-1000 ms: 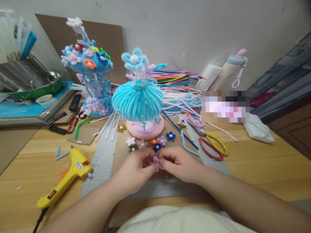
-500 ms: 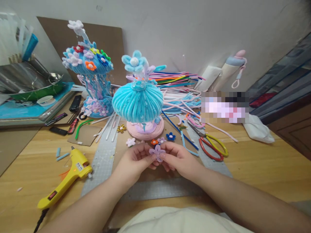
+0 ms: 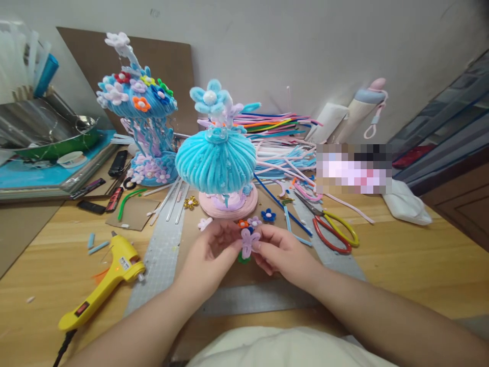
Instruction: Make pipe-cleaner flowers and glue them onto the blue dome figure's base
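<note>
A lilac pipe-cleaner flower (image 3: 247, 243) is held up in front of me between both hands. My left hand (image 3: 214, 255) is closed, thumb and fingers pinching its left side. From the other side, my right hand (image 3: 284, 251) pinches the right petals with thumb and forefinger. Something green (image 3: 244, 257), mostly hidden, shows just below it. Beyond my fingers lie small finished flowers: an orange flower (image 3: 243, 224), a lilac flower with a white centre (image 3: 254, 221), a blue flower (image 3: 268, 215), a pale pink flower (image 3: 205, 223) and a gold flower (image 3: 190, 202).
Behind the hands stands a blue fuzzy lamp-like piece (image 3: 216, 160) on a pink base (image 3: 248, 206). A flower-covered blue piece (image 3: 139, 104) is left of it. A yellow glue gun (image 3: 122, 262) lies left; scissors (image 3: 336, 229) lie right. Pipe cleaners (image 3: 282, 125) are piled behind.
The lilac flower has turned between my fingers, and its petals now look bunched. My left fingers have drawn back slightly, and something green now shows beneath the flower.
</note>
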A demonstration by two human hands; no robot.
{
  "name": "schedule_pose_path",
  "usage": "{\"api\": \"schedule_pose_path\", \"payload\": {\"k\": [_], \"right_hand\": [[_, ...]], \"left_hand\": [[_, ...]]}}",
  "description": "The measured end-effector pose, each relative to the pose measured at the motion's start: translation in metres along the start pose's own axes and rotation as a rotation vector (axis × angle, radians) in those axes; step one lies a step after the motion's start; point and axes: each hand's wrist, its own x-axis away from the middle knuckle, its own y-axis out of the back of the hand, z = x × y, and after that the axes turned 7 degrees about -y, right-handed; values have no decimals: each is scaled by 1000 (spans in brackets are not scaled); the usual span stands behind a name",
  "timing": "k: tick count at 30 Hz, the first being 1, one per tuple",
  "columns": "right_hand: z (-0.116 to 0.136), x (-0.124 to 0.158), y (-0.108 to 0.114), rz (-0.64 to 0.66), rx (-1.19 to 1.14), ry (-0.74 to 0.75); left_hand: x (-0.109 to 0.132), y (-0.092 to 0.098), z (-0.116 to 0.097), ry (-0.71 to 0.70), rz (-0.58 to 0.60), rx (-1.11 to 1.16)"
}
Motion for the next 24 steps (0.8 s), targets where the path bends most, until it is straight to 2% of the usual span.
{"api": "schedule_pose_path", "payload": {"k": [2, 4, 10, 14, 16, 19, 22, 24], "right_hand": [[-3, 0, 0, -6, 44, 39], [-5, 2, -1, -30, 103, 92], [-11, 2, 1, -85, 334, 193], [-11, 0, 0, -105, 328, 209], [-10, 0, -1, -98, 262, 178], [-5, 0, -2, -57, 133, 52], [-1, -1, -1, -11, 26, -95], [0, -2, -1, 0, 0, -126]], "left_hand": [[-2, -2, 2, 106, 44, 54], [-3, -3, 4, 150, 46, 76], [-3, -5, 7, 186, 48, 78], [-4, -4, 9, 195, 30, 102], [-4, -4, 9, 242, 32, 155], [-4, -2, 9, 301, 55, 203], [-4, 0, 10, 294, 69, 224], [-4, 1, 11, 275, 72, 228]]}}
